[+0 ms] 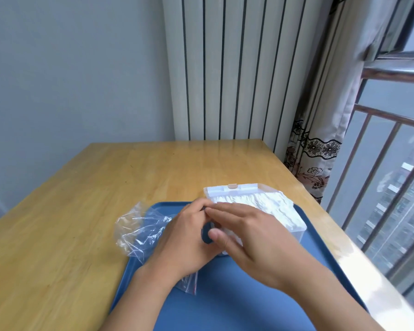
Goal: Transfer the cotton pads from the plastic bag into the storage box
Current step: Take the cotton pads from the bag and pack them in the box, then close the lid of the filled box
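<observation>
Transfer near complete: pads stacked in box, right of centre on tray. Bag crumpled, apparently empty, left of centre. Left hand against box side, grip unclear. Right hand flat, pressing pads. Remaining: seat pads, close lid.

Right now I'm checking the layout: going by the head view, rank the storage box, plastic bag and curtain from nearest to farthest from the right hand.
1. Storage box, under the right hand.
2. Plastic bag, left, across the tray.
3. Curtain, far right by the window.
</observation>
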### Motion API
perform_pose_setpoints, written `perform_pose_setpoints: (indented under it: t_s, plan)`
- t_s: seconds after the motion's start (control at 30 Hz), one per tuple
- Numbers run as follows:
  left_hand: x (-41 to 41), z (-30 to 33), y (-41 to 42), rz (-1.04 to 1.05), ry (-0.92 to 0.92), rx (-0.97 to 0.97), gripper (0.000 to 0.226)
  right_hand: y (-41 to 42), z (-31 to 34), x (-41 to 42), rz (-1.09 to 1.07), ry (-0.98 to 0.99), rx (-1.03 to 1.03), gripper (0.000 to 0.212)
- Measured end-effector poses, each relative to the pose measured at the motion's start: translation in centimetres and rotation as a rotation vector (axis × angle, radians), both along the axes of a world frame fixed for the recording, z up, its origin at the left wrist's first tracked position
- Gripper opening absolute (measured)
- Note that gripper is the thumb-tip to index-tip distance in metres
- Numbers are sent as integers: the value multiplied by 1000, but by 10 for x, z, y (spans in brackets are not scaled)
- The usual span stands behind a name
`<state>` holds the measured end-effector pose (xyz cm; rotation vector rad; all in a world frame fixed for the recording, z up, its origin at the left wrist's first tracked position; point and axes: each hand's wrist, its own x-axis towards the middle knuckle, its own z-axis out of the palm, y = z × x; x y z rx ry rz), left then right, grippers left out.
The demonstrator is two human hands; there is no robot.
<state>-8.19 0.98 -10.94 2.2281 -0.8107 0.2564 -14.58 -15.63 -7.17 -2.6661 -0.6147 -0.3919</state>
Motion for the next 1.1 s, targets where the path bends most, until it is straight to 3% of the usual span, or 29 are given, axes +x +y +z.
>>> perform_pose_setpoints:
  t_s: [0.13,0.3,0.5,0.63,0.73,0.8,0.9,1.0,1.1]
  plan:
    - [0,1,2,88,96,-25,53,5,-9,-1,-71,107,-158,96]
    - [1,1,1,117,153,-76,67,7,-16,1,-93,203,-239,107]
    - [5,-2,0,114,165,-103,66,17,-17,7,-115,263,-225,124]
    - [3,0,0,109,159,-91,65,17,-13,7,-123,294,-172,117]
    - [-1,3,1,100,108,-41,65,1,-3,5,-105,277,96,99]
    - [-6,5,0,119,22,23,75,-21,2,10,-215,78,236,84]
    - [-15,13,-3,93,-49,53,92,-61,4,24,-407,-94,228,76]
    - [-21,27,-13,40,-46,161,97,-85,-7,33,-446,39,207,73]
    - [-19,39,-29,72,33,286,79,-80,-17,37,-367,143,220,62]
